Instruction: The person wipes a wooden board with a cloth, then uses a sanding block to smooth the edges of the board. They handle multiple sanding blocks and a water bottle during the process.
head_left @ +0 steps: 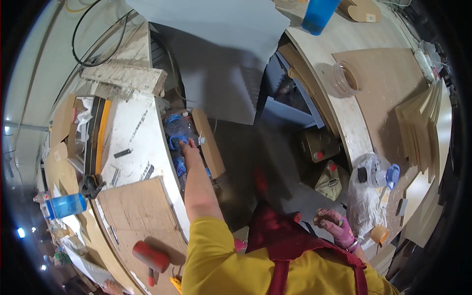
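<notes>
My bare left hand [187, 147] reaches down into an open cardboard box [208, 142] on the floor beside the left bench. Its fingers are closed on a clear plastic bottle [175, 142] with a blue label. Other clear bottles [178, 125] lie around it in the box, and part of my grip is hidden by the back of the hand. On the right, my right hand [336, 227] wears a stained pink glove and hangs near my apron. Its fingers are loosely bent and apart, with nothing visible in them. A clear plastic bag [365, 206] is close to it on the right bench.
The left bench [125, 128] carries a cardboard sheet [142, 209] and a red roller-like tool [151, 255]. A large grey panel [216, 64] stands ahead. Canisters [319, 144] stand under the right bench, which holds a clear tub [346, 78] and a blue cup [318, 17].
</notes>
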Available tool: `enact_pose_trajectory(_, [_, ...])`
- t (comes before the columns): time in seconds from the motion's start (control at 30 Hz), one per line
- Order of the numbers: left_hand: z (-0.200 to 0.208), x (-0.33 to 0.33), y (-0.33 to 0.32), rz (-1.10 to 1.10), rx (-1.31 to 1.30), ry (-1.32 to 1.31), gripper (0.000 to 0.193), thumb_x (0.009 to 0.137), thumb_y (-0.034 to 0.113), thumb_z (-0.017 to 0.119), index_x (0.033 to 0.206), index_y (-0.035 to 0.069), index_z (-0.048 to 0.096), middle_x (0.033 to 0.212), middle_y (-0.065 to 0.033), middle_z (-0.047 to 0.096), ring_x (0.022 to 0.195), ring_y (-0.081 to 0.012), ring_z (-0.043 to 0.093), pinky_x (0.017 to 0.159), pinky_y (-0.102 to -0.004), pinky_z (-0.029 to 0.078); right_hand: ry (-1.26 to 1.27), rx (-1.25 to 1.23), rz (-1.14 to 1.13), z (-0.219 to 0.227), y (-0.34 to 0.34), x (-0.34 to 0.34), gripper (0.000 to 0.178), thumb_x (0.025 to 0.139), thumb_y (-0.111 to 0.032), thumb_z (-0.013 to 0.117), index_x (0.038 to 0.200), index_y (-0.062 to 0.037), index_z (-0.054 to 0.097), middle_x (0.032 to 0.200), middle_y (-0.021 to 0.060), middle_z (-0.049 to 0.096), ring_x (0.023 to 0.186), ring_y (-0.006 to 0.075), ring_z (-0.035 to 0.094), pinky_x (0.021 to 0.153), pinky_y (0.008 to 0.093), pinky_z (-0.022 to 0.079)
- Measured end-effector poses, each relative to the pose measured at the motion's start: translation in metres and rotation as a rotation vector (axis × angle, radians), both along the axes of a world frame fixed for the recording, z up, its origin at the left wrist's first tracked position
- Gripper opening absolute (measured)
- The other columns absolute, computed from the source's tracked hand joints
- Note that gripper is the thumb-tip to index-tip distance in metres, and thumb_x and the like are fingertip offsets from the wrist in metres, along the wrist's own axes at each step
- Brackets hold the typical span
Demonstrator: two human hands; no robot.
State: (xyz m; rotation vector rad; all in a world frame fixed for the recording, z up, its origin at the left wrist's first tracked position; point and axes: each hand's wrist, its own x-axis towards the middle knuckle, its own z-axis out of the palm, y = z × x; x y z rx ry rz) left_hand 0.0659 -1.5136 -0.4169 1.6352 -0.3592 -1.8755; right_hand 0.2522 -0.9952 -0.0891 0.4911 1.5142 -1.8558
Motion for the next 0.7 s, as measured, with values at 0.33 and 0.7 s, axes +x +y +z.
enact_pose_trajectory(0.33, [-0.073, -0.053, -0.076, 0.058, -0.011, -0.07, 0.065, 0.076, 0.036, 0.075, 0.123, 0.001, 0.048, 0.115, -0.0154, 0.058, 0.096, -0.0261, 0.061, 0.073, -0.0297, 0.057, 0.027, 0.115, 0.09, -0.026, -0.007, -0.038, 0.033, 0.092, -0.01, 0.056, 0.123, 0.002, 0.05, 0.113, 0.0113, 0.059, 0.103, 0.0183, 0.057, 0.093, 0.0318, 0.044])
enact_pose_trajectory(0.7, [-0.074, -0.084, -0.086, -0.04, 0.128, 0.236, 0.044, 0.086, 0.039, 0.063, 0.106, 0.0, 0.061, 0.096, -0.0109, 0.067, 0.086, -0.0223, 0.065, 0.072, -0.0278, 0.059, 0.068, 0.053, -0.015, -0.025, -0.007, -0.032, 0.029, 0.093, -0.008, 0.056, 0.12, 0.003, 0.051, 0.117, 0.0078, 0.057, 0.106, 0.0132, 0.054, 0.093, 0.0266, 0.042])
